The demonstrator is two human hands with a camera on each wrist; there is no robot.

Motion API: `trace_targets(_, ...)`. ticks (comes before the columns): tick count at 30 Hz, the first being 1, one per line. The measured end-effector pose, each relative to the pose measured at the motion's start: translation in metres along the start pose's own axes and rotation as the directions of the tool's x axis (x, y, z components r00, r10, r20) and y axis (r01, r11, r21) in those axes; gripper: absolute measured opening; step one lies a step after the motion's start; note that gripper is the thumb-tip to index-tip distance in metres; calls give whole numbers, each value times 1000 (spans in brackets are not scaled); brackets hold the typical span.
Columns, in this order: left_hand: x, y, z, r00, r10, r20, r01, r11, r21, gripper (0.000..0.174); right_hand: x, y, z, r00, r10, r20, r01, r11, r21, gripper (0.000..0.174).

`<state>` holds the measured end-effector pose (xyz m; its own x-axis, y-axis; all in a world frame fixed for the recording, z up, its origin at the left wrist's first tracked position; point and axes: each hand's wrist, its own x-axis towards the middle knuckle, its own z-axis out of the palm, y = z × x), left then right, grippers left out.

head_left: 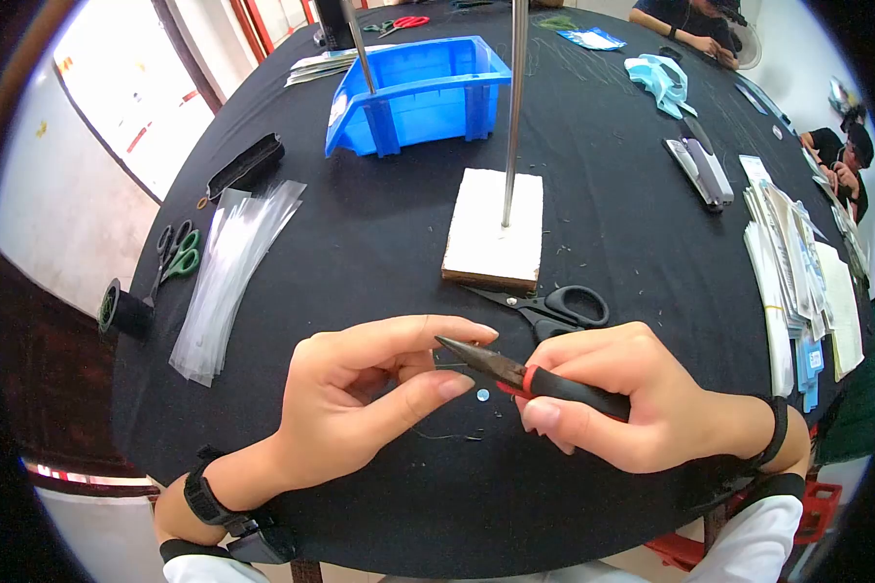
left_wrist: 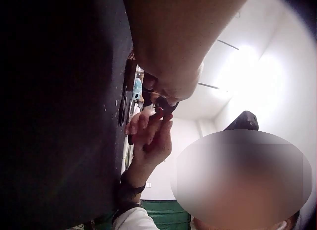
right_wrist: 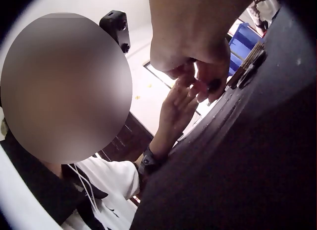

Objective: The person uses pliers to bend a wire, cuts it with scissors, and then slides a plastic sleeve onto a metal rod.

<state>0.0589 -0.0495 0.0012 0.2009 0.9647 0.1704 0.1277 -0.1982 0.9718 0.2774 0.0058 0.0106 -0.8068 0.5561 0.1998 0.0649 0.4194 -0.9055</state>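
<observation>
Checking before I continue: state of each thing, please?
Left hand: thumb, index finger apart; grip unclear.
Right hand: grips pliers.
Pliers: held, jaws look closed.
Blue bin: upright, open-topped.
Metal rod: upright on white block.
Black scissors: flat; blade opening unclear.
Clear plastic strips: fanned flat.

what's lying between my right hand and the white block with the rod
In the head view, black scissors lie on the dark cloth between your right hand, which grips pliers, and the white block.

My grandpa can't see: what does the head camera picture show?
A person's right hand holds needle-nose pliers near the left hand, above a black tablecloth. Beyond lie black scissors, a white block with a metal rod, and a blue bin.
</observation>
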Motion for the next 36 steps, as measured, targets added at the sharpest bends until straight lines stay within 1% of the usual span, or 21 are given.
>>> trace_targets(2,0,-1,1,1000,-3,-14,3,1000,-12,27,0,4,1,1000,-25,-3,25,999,32,21)
trace_targets(6,-1,0,1,999,-17,-34,15,999,-47,26,1,5,0,999,-33,12,33,999,12,22)
trace_targets(9,-2,0,-1,999,-6,-38,5,1000,-2,26,0,7,2,999,-51,-4,51,998,23,23)
trace_targets(11,-2,-1,-1,999,2,-43,-3,1000,-7,26,1,9,4,998,-57,-18,58,997,49,23)
trace_targets(14,-3,1,-1,999,2,-43,-1,1000,18,25,1,-3,-2,986,140,86,-145,988,49,24)
trace_targets(15,-3,2,-1,999,-1,-42,2,999,32,24,1,0,-2,995,73,62,-76,996,50,22)
trace_targets(17,-2,3,-3,997,77,-11,-74,987,144,22,0,8,1,998,-61,11,60,997,47,21)
trace_targets(18,-1,3,-4,993,114,8,-113,974,198,22,0,8,1,998,-65,8,65,997,39,21)
trace_targets(21,-2,2,-4,987,160,14,-158,956,245,20,-1,7,0,998,-61,17,62,998,-9,21)
trace_targets(23,-2,9,-4,990,140,26,-142,947,290,19,-2,4,-2,998,-33,45,36,996,-77,20)
trace_targets(24,-2,11,-4,991,130,32,-133,941,312,19,-3,3,-1,998,-48,49,55,987,-151,19)
trace_targets(26,-2,8,-1,987,162,13,-160,954,254,19,-5,2,-1,995,-76,63,91,950,-298,19)
trace_targets(27,-2,6,-1,984,179,4,-175,958,225,19,-5,1,-1,995,-77,63,92,951,-295,18)
trace_targets(30,-1,5,-1,977,211,-8,-204,952,229,20,-3,0,-2,995,-80,59,93,957,-274,16)
trace_targets(33,-2,13,-3,977,213,11,-201,904,377,20,-2,-1,-4,995,-78,55,88,970,-225,16)
trace_targets(36,-1,10,-4,933,357,45,-335,817,470,20,0,0,-6,994,-99,54,106,980,-165,18)
